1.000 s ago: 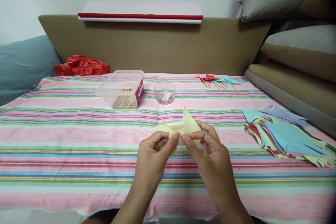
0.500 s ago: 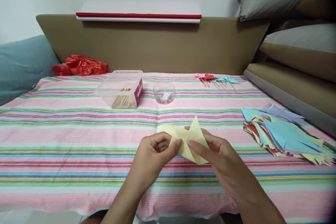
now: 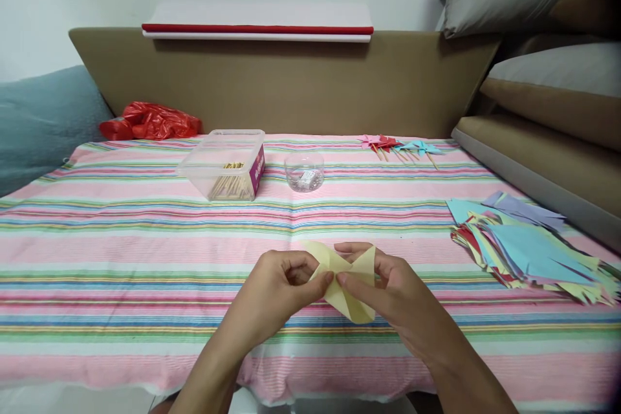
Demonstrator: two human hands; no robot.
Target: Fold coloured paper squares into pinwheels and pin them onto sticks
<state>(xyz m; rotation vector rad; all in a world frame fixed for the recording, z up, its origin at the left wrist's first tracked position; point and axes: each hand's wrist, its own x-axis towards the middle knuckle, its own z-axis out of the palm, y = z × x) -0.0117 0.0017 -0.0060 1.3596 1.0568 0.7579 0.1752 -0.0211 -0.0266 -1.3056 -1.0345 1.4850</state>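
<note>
A pale yellow paper pinwheel [image 3: 353,303], its corners folded in toward the middle, is held between my two hands above the striped cloth. My left hand [image 3: 286,284] pinches its left side, thumb pressed near the centre. From the right, my right hand [image 3: 381,284] grips it with the thumb beside the left thumb and the fingers behind the paper. The thumbs cover the centre, so whether anything is pinned there is hidden.
Beyond my hands stand a clear tub of wooden sticks [image 3: 230,184] and a small round clear container [image 3: 304,174]. Finished pinwheels [image 3: 398,147] lie at the back right, cut coloured papers [image 3: 533,252] nearer. A red plastic bag [image 3: 155,121] rests back left; cushions [image 3: 543,162] border the right.
The yellow paper has dropped slightly and turned in my hands, its upright point now lower. My right hand has shifted a little left, bringing the thumbs closer together.
</note>
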